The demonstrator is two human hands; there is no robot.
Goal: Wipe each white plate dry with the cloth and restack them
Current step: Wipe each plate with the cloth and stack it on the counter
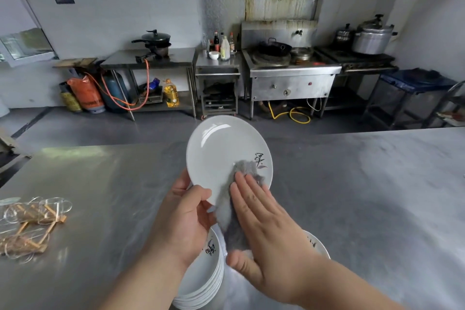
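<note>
My left hand (185, 211) grips the near rim of a white plate (221, 151) with black brush marks, held tilted up above the steel table (364, 196). My right hand (261, 224) lies flat with straight fingers, pressing a grey cloth (230, 211) against the plate's lower face. Under my arms stands a stack of several white plates (203, 282). Another white plate (318, 244) peeks out to the right of my right wrist, mostly hidden.
A bundle of wire rings and wooden sticks (30, 224) lies at the table's left edge. Beyond the table are a wok stove (289, 68), a steel side table with a pan (153, 58), gas cylinders (85, 93) and pressure cookers (372, 38).
</note>
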